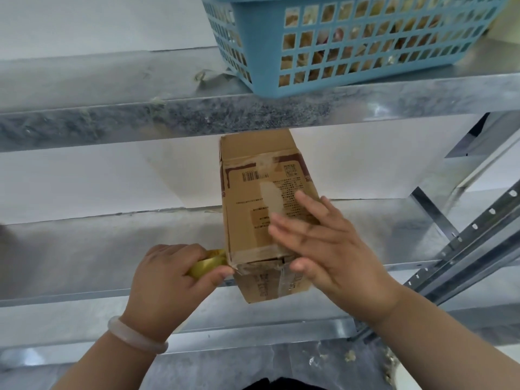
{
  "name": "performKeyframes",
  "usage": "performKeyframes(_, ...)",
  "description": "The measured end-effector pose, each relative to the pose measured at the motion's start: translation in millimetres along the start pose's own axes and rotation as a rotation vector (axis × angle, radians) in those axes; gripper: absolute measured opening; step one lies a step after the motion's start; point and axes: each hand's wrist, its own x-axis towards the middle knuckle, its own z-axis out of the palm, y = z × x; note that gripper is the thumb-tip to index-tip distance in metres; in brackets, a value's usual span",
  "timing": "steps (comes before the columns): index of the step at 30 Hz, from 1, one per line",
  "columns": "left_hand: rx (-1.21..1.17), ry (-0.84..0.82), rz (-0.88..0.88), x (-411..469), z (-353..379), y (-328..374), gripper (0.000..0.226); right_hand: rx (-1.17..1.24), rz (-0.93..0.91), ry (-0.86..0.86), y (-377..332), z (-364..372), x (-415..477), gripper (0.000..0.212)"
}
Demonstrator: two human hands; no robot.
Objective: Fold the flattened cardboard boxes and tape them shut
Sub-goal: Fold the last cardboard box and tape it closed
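While the cardboard box (247,209) rests lengthwise on the metal shelf (84,249), its far end tucked under the upper shelf (168,116), the right hand (329,249) lies flat on its top face, fingers straight and spread, thumb against the taped near end. The left hand (166,280) curls round a yellowish tape roll (206,264), held right at the box's near-left corner. A pale bracelet (135,337) circles that wrist, and a blue basket (365,38) sits far right on the upper shelf.

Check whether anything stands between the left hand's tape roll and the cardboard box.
Nothing visible. The left hand holds the tape roll against the near left corner of the cardboard box; the right hand rests flat on top.
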Motion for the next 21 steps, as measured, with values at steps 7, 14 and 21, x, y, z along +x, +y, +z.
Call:
performKeyframes(7,-0.014,-0.001,-0.024,3.1,-0.7,-0.4,0.062,-0.089,0.065,-0.053,-7.5,-1.7,7.1,0.032)
performKeyframes(14,-0.004,0.001,-0.041,3.6,-2.3,-1.2,0.059,-0.186,0.241,-0.110,-32.8,-3.0,17.2,0.056)
performKeyframes(21,0.000,-0.019,-0.031,7.0,-2.3,-3.1,0.057,-0.088,0.268,0.037,-36.2,8.8,12.5,0.036)
